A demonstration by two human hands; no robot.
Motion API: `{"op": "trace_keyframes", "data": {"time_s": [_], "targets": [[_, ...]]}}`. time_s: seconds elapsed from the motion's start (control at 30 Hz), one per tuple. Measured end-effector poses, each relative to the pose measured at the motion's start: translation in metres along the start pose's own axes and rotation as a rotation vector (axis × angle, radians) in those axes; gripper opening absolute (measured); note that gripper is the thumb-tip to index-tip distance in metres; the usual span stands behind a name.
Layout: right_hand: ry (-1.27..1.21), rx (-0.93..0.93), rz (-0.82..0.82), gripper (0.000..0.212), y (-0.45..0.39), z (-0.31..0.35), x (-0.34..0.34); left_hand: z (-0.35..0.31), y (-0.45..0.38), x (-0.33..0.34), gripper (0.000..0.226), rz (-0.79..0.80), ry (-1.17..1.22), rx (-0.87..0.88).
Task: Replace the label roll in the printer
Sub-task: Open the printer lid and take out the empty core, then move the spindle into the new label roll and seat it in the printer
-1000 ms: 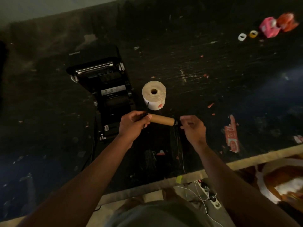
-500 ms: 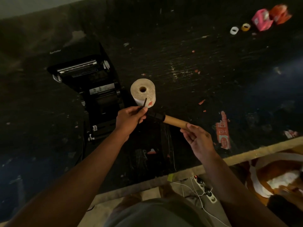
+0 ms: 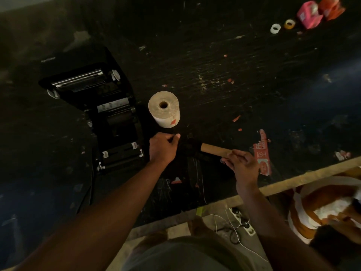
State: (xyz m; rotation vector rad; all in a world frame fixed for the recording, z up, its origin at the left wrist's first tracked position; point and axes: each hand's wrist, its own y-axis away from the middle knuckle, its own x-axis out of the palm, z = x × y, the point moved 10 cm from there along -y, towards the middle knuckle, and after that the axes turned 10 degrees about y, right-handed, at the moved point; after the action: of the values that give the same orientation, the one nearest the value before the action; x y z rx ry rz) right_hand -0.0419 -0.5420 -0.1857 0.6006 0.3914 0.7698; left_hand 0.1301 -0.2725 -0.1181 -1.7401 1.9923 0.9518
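A black label printer lies open on the dark table, its lid tipped back at the far left. A full label roll stands on end just right of it. In front of the roll, my left hand grips the black end of a spindle. My right hand holds the bare brown cardboard core, which is partly slid off the spindle toward the right. The spindle part inside my left fist is hidden.
Red label scraps lie to the right of my hands. Two small tape rings and pink and orange packages sit at the far right. The table's front edge runs diagonally; cables and a power strip lie below.
My right hand has pulled the cardboard core rightward along the spindle, exposing the black spindle between my hands. My left hand has stayed beside the printer.
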Motion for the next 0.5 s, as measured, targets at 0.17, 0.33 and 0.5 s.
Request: {"op": "trace_keyframes", "data": {"time_s": [0.17, 0.33, 0.5], "targets": [[0.192, -0.109, 0.063, 0.023, 0.002, -0.007, 0.03, 0.006, -0.007, 0.011, 0.031, 0.038, -0.094, -0.032], [0.518, -0.342, 0.001, 0.026, 0.005, 0.011, 0.046, -0.025, 0.003, -0.003, 0.035, -0.013, -0.18, 0.185], [0.663, -0.425, 0.047, 0.025, 0.008, 0.024, 0.07, -0.058, -0.006, -0.048, 0.045, -0.224, -0.217, 0.356]]}}
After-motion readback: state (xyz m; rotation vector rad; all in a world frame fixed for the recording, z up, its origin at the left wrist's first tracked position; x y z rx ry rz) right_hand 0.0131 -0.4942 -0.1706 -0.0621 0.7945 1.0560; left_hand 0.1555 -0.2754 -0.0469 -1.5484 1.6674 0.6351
